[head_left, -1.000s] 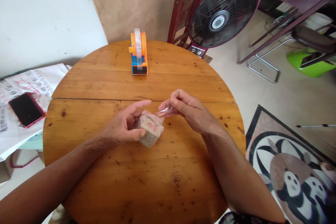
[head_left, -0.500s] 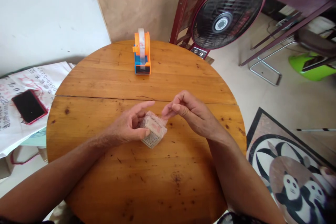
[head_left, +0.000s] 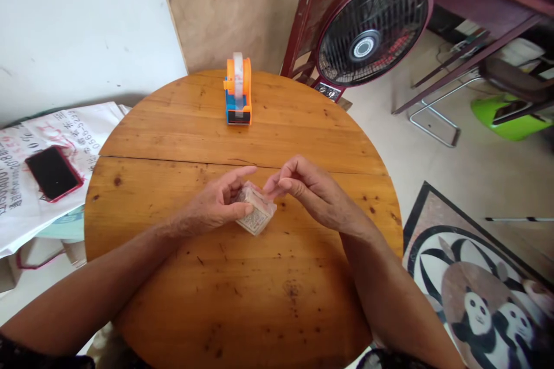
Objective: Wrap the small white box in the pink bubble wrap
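Your left hand (head_left: 212,207) grips a small wrapped box (head_left: 256,216) on the round wooden surface (head_left: 242,277); your right hand (head_left: 314,193) pinches its clear wrapping at the top corner.

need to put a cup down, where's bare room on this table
Bare wood lies along the near edge of the table, below both hands. More lies between the tape dispenser and the hands, and along the right rim. The middle is crowded: the left hand holds a small wrapped box, and the right hand touches its top corner.
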